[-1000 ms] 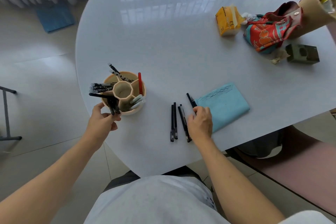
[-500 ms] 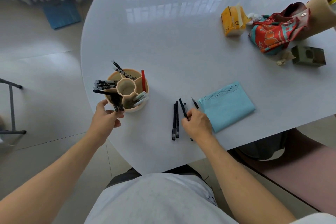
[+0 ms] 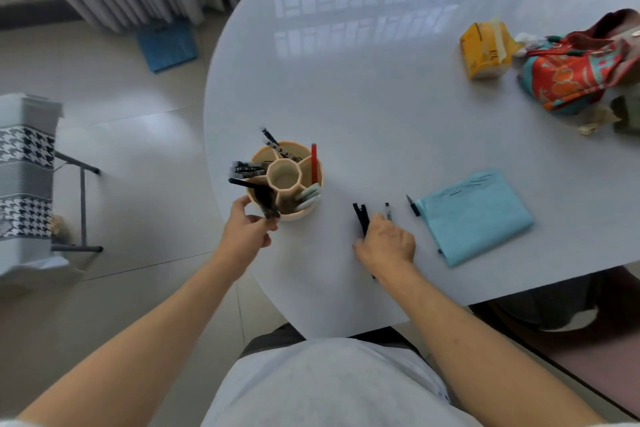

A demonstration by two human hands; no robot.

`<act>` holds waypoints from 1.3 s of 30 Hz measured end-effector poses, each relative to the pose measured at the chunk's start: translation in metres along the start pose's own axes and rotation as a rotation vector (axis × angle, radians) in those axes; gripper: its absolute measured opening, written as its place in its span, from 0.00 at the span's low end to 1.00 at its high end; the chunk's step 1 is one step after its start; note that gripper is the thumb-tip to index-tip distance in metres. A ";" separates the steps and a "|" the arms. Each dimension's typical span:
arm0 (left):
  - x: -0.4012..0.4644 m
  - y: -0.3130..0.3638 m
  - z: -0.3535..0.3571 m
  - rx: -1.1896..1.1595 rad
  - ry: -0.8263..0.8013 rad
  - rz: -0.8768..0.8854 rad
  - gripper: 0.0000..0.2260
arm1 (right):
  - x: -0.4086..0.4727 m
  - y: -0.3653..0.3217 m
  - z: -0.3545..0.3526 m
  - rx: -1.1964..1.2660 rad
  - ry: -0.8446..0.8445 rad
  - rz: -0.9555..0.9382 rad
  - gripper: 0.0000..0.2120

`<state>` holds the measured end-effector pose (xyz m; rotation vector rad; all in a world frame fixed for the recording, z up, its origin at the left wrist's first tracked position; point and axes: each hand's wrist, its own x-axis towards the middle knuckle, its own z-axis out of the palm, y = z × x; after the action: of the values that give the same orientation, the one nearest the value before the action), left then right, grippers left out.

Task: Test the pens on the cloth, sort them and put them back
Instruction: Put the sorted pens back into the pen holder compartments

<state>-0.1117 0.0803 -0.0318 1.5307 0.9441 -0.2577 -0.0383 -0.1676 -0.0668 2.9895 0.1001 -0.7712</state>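
Note:
A tan pen holder (image 3: 286,180) with several compartments stands near the table's left edge, with black, patterned, red and pale green pens in it. My left hand (image 3: 246,232) holds the holder's near side, thumb and fingers by a black pen (image 3: 267,202). My right hand (image 3: 386,243) lies over a bunch of black pens (image 3: 360,217) on the table, its fingers curled round them. One thin pen (image 3: 388,211) and a short black pen (image 3: 412,206) lie beside the folded blue cloth (image 3: 475,215), which has ink marks at its far edge.
A yellow box (image 3: 485,49), a red patterned scarf (image 3: 571,76) and a dark green box (image 3: 625,113) sit at the far right of the white table (image 3: 381,97). A houndstooth-covered rack (image 3: 27,170) stands on the floor at left.
My right hand has slid left from the cloth's edge onto the bunch of black pens and gathered them. My left hand stays at the holder. The camera has swung left.

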 end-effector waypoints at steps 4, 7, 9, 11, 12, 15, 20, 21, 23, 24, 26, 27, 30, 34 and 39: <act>0.001 0.001 0.000 0.021 -0.016 -0.011 0.28 | 0.004 -0.004 0.004 -0.041 -0.016 -0.024 0.14; 0.002 -0.001 0.000 0.042 -0.017 -0.018 0.29 | 0.006 -0.002 0.004 -0.021 -0.015 -0.060 0.13; 0.003 -0.002 0.000 0.046 -0.016 -0.018 0.29 | 0.007 0.002 0.003 0.040 -0.023 -0.075 0.09; 0.002 -0.002 -0.001 0.049 -0.014 -0.013 0.29 | 0.008 0.007 0.001 0.154 -0.038 -0.086 0.03; 0.002 -0.001 -0.001 0.052 -0.013 -0.013 0.30 | 0.008 0.008 0.000 0.254 -0.046 -0.084 0.03; 0.001 0.001 -0.002 0.055 -0.021 -0.018 0.30 | 0.007 0.005 -0.009 0.802 -0.108 -0.021 0.04; 0.001 0.005 -0.003 0.040 -0.027 -0.019 0.30 | 0.005 0.002 -0.033 1.292 -0.219 0.016 0.07; 0.001 0.005 -0.003 0.042 -0.027 -0.021 0.30 | 0.007 0.003 -0.037 1.354 -0.245 0.004 0.07; 0.000 0.007 -0.003 0.040 -0.026 -0.024 0.30 | 0.009 0.002 -0.046 1.463 -0.285 -0.015 0.09; 0.000 0.007 -0.003 0.038 -0.026 -0.023 0.30 | 0.010 0.002 -0.051 1.510 -0.298 -0.022 0.09; -0.001 0.007 -0.003 0.035 -0.026 -0.019 0.30 | 0.012 0.001 -0.061 1.608 -0.312 -0.047 0.10; -0.001 0.007 -0.004 0.033 -0.026 -0.019 0.30 | 0.013 0.000 -0.066 1.658 -0.316 -0.062 0.10; 0.000 0.007 -0.004 0.020 -0.032 -0.026 0.31 | 0.015 -0.006 -0.087 1.796 -0.318 -0.120 0.11; 0.002 0.007 -0.005 0.017 -0.034 -0.032 0.32 | 0.015 -0.025 -0.119 1.929 -0.324 -0.237 0.12; 0.002 0.007 -0.006 0.007 -0.043 -0.030 0.32 | 0.011 -0.048 -0.147 2.008 -0.440 -0.322 0.12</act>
<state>-0.1081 0.0872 -0.0263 1.5121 0.9340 -0.3143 0.0387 -0.1098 0.0546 4.0760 -0.5928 -2.9434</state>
